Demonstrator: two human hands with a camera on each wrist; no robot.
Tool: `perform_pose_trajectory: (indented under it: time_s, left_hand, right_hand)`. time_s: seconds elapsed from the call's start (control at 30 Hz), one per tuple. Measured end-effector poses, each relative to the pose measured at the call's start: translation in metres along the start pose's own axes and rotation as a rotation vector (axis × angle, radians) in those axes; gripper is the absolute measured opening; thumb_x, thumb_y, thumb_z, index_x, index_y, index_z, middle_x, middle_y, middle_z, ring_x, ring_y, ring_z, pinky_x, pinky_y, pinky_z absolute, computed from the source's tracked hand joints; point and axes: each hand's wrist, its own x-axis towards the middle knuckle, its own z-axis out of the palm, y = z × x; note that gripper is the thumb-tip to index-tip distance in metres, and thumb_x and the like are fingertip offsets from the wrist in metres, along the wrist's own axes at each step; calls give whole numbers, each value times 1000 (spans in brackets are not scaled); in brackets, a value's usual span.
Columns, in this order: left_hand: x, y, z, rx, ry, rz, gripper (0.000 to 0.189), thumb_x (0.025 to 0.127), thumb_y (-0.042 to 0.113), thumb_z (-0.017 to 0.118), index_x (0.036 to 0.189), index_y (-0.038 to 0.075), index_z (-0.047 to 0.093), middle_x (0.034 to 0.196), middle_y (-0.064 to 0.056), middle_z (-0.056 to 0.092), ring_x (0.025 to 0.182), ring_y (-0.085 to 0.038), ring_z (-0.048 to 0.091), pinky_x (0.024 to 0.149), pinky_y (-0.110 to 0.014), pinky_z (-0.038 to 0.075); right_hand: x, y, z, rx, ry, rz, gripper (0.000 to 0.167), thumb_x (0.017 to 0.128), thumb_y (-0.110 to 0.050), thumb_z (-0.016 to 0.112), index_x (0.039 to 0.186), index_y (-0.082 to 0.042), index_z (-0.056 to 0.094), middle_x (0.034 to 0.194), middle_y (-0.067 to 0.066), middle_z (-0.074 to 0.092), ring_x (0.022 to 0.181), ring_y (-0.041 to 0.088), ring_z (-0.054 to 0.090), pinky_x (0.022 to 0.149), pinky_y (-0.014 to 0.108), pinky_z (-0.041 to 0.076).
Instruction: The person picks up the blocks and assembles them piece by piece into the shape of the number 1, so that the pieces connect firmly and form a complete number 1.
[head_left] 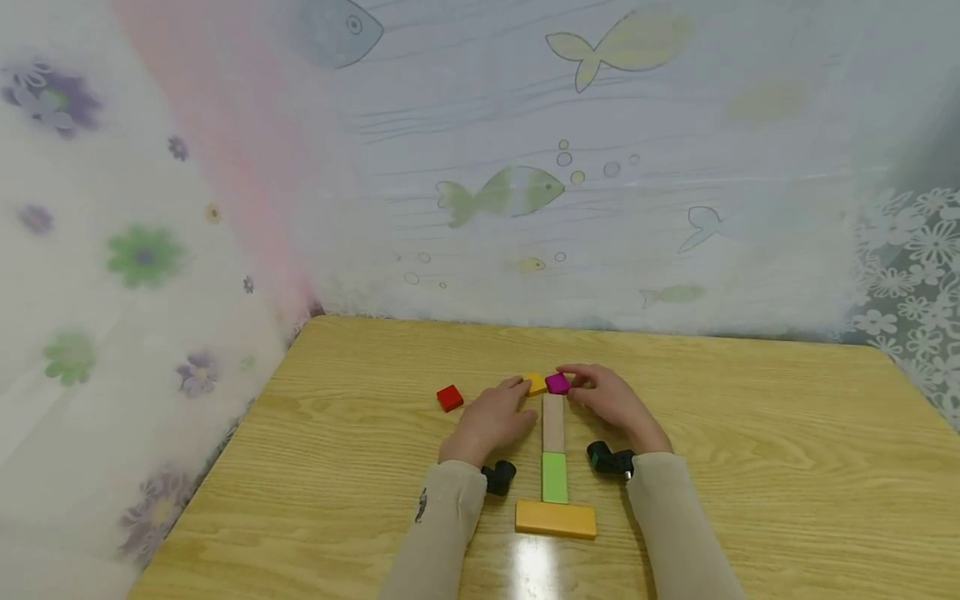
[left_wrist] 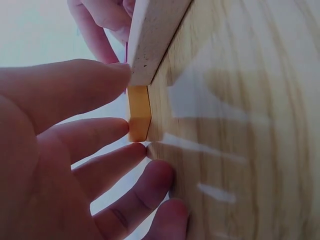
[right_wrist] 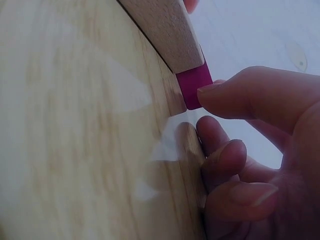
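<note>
The right hand pinches the purple block between thumb and finger, at the far end of the plain wooden block. The left hand has its fingers spread; one fingertip seems to touch the small yellow block beside the purple one. Nearer on the tabletop lie the green block and the long orange block. The red block lies apart.
</note>
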Motion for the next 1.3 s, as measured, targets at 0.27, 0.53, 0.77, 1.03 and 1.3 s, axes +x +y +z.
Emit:
perform_pose_trajectory:
  time_s: [0.27, 0.53, 0.77, 1.03, 1.3]
  left_hand:
    - [0, 1, 1, -3, -14, -8, 53, 90, 35, 48, 139, 21, 33, 143, 2, 28, 127, -32, 29, 99, -45, 27]
    - [-1, 3, 3, 17, -2, -15, 53, 90, 36, 49, 139, 21, 34, 143, 1, 29, 126, -33, 30, 98, -46, 28]
    - [-1, 3, 4, 48, 8, 2, 53, 90, 37, 49, 138, 21, 34, 143, 2, 29, 126, -33, 31, 97, -46, 29]
    - [-2, 4, 3, 55, 13, 8, 53, 90, 37, 49, 138, 21, 35, 142, 2, 30, 125, -32, 32, 96, -45, 31]
    - [-3, 4, 3, 51, 1, 13, 54, 89, 38, 51, 138, 22, 35, 142, 2, 30, 125, -30, 32, 96, -45, 31]
  right_hand:
    - [1, 0, 0, 7, 0, 29, 41, 86, -13, 55, 126, -17, 51, 102, 7, 57, 82, 21, 49, 68, 33, 39]
    - [1, 2, 2, 39, 10, 44, 40, 85, -11, 56, 124, -15, 52, 104, 8, 57, 82, 21, 48, 67, 33, 38]
    - [1, 4, 2, 47, 18, 26, 39, 84, -8, 56, 123, -13, 53, 100, 7, 57, 83, 21, 48, 70, 33, 37]
    - [1, 2, 0, 40, 3, -13, 42, 83, -5, 55, 124, -13, 52, 94, 6, 56, 79, 20, 47, 67, 32, 37]
    - [0, 0, 0, 43, 5, -12, 39, 83, -4, 54, 121, -12, 55, 91, 7, 56, 68, 19, 44, 59, 30, 35]
